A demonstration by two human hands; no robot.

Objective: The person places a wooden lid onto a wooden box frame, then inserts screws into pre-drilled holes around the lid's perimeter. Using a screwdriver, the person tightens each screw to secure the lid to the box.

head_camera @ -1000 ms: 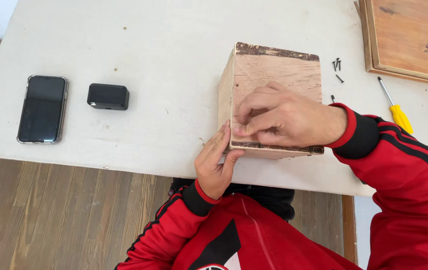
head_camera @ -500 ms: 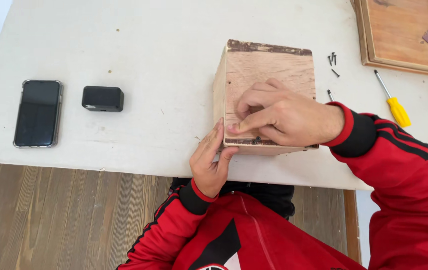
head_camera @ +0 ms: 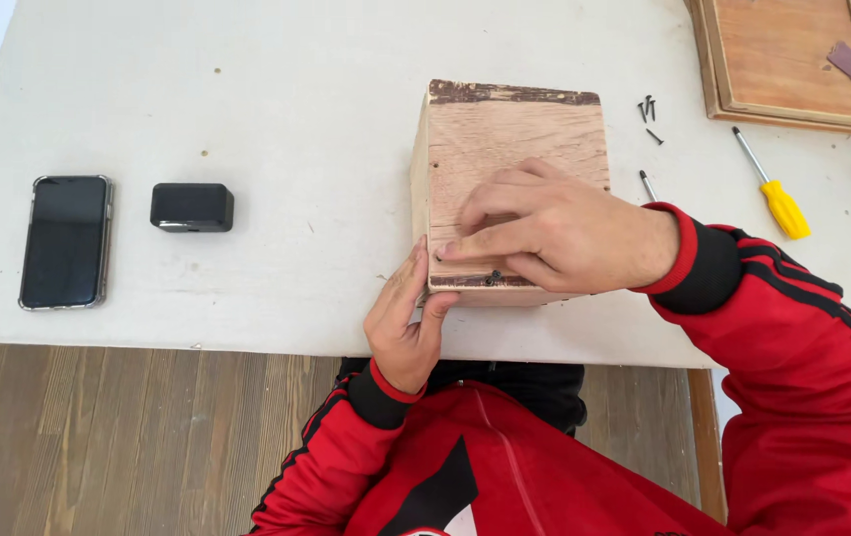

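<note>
Wooden box [head_camera: 515, 149] sits near the bench's [head_camera: 296, 79] front edge. We lay our right hand [head_camera: 560, 233] flat on its top, fingers loosely curled, pinching nothing we can make out. Left hand [head_camera: 404, 323] open, fingers pressed against the box's near left corner. A dark screw [head_camera: 493, 277] sits by the front rim. Phone [head_camera: 66, 241] and black case [head_camera: 192, 206] lie well left; yellow screwdriver [head_camera: 771, 191] right.

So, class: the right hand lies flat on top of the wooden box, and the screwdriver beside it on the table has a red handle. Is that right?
Not quite. The head view shows the screwdriver with a yellow handle, not red. The rest holds: the right hand lies on top of the wooden box, and the screwdriver is on the table beside it.
</note>
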